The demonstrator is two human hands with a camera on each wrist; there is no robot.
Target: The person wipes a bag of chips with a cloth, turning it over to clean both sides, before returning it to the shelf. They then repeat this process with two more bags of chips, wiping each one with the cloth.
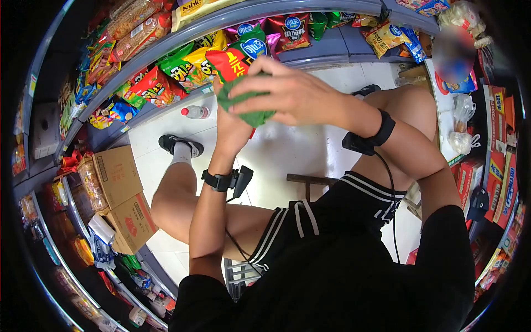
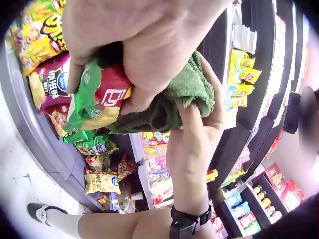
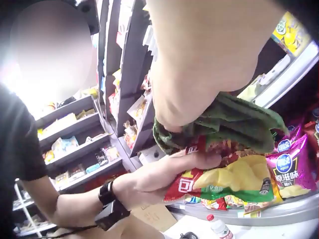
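Left hand: (image 1: 233, 131) fingers and thumb closed to the thickness of the chip bag (image 3: 237, 180), gripping it by one end.
Chip bag: in the left grip, held up off the shelf; glossy crinkly film, puffed pillow shape, red, green and yellow (chips printed on it).
Right hand: (image 1: 296, 94) just beside the left, fingers bent round a green cloth (image 3: 239, 124), little gap left.
Green cloth: against the bag; soft, fuzzy nap, bunched into loose folds (edge a bit blurry).
Wrist straps: black bands, left one (image 1: 218, 181) below its grip, right one (image 1: 383, 130) on the other forearm.
Snack bags: (image 1: 157, 88) just beyond the grip, shiny puffed packets, packed along a shelf with a smooth grey curved rail (image 1: 133, 58).
Bottle: (image 1: 196, 112) left of the grip, down on the floor; clear plastic, red cap, lying on its side.
Floor: (image 1: 271, 160) under the grip, glossy white tile.
Cartons: (image 1: 119, 177) farther left, boxy brown cardboard, stacked.
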